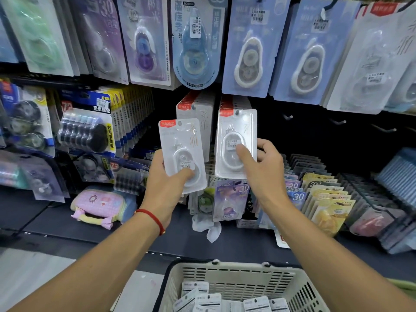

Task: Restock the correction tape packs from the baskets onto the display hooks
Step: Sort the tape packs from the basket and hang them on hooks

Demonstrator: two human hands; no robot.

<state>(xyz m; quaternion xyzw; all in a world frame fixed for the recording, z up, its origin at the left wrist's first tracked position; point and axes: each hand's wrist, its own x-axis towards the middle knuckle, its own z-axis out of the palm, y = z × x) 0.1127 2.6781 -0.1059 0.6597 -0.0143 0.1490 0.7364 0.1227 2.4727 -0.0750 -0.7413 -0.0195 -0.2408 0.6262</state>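
We face a dark shop display wall (315,140) hung thick with blister-carded correction tapes. Our left hand (167,183) grips one white correction tape pack (182,152) by its lower end, thumb curled over the front, held upright just left of the hooks. Our right hand (261,167) pinches a second white pack (236,143), thumb on its blister, at the front of a row of matching packs (198,115) hanging on the wall. Below, near our arms, a cream slotted basket (238,278) holds more packs (209,298) lying mostly back side up. A pink pouch (99,206) rests on the shelf to the left.
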